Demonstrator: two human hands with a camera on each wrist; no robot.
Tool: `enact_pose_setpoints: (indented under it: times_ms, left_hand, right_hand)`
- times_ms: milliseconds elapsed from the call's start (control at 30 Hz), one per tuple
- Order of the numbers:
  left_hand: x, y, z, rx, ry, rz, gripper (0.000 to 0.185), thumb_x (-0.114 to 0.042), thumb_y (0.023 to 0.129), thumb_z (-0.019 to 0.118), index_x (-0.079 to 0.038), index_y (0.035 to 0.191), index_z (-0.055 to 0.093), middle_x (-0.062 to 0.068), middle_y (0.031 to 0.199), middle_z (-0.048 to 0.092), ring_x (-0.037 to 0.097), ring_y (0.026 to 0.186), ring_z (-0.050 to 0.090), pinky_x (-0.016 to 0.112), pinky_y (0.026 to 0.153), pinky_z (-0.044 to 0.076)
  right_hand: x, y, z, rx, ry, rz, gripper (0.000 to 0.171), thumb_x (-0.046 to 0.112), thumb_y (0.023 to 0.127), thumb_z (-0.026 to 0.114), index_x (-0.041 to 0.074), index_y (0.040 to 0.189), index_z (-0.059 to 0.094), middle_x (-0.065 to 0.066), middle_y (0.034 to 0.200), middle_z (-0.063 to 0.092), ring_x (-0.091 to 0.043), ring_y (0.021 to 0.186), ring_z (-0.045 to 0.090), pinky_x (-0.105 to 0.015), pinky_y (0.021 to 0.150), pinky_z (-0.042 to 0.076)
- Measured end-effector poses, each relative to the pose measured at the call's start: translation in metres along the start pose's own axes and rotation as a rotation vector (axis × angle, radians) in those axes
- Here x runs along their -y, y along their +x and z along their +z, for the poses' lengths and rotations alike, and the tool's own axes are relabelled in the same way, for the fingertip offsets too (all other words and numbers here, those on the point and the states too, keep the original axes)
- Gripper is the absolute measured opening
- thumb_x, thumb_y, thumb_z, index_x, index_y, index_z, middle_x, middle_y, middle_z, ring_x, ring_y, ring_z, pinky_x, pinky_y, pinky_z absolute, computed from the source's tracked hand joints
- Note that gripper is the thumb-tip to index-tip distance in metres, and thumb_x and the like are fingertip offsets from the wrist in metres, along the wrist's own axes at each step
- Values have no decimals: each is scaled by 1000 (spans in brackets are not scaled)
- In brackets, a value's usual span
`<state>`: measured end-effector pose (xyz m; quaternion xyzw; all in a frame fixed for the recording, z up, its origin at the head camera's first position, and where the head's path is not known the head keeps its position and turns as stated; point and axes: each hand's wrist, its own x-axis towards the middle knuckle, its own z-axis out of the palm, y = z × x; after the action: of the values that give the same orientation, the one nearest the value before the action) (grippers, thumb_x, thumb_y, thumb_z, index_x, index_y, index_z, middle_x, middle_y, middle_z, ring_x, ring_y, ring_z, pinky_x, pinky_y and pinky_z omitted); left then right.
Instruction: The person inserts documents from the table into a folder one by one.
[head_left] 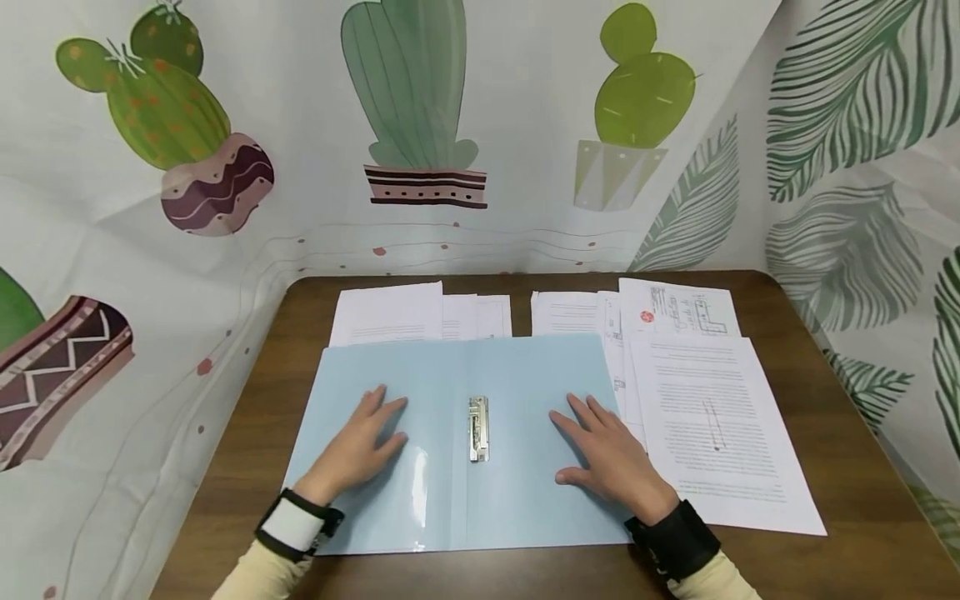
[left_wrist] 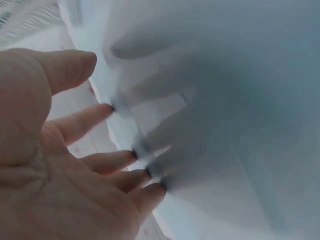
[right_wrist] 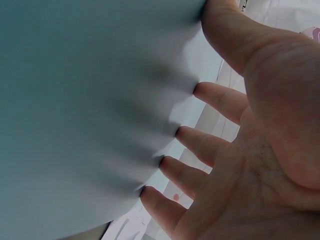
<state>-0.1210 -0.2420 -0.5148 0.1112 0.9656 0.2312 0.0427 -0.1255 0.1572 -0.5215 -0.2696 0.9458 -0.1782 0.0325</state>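
Note:
A light blue folder (head_left: 536,508) lies spread open on the wooden table, with a metal clip (head_left: 478,428) just right of its spine. On the folder's left cover rests my left hand (head_left: 358,446), fingers spread. My right hand (head_left: 606,454) rests on the right cover, its fingers apart too. In the left wrist view, the fingertips of the left hand (left_wrist: 85,155) touch the glossy folder surface (left_wrist: 260,100). The right wrist view has the right hand (right_wrist: 235,145) with its fingertips on the folder (right_wrist: 60,125). Neither hand holds anything.
Printed sheets (head_left: 386,312) stick out behind the folder at the left, and more papers (head_left: 566,312) at the back right. A printed page (head_left: 712,425) lies right of the folder, above a sheet with a red stamp (head_left: 675,308). A patterned cloth (head_left: 525,108) hangs behind the table (head_left: 247,442).

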Motion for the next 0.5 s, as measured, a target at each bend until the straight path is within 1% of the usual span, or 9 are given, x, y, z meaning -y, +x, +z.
enact_pose_setpoints:
  times_ms: [133, 267, 367, 500]
  left_hand:
    - [-27, 6, 21, -4, -23, 20, 63, -31, 95, 74, -2, 148, 53, 33, 162, 27, 53, 150, 20, 67, 116, 22]
    - [-44, 7, 37, 25, -17, 22, 83, -47, 88, 79, -2, 151, 49, 31, 165, 19, 50, 153, 11, 67, 119, 15]
    - [-51, 7, 44, 49, 5, 21, 99, -57, 82, 81, -2, 155, 44, 30, 166, 13, 48, 154, 6, 67, 120, 11]
    - [-54, 7, 49, 63, 23, 30, 111, -61, 75, 84, -3, 158, 39, 31, 167, 9, 47, 155, 4, 68, 120, 9]
  right_hand:
    - [0, -2, 3, -2, 14, -3, 86, 45, 77, 87, 9, 148, 56, -24, 158, 41, -51, 145, 35, -66, 110, 35]
    - [1, -1, 3, -6, 6, -11, 86, 46, 77, 87, 9, 148, 56, -24, 158, 42, -51, 144, 36, -65, 110, 36]
    - [0, 0, 3, -17, -13, -18, 86, 46, 76, 88, 9, 147, 57, -24, 157, 43, -51, 143, 38, -65, 109, 37]
    - [0, 1, 1, -21, -16, -14, 85, 45, 76, 88, 9, 146, 57, -24, 156, 44, -51, 143, 38, -65, 109, 37]
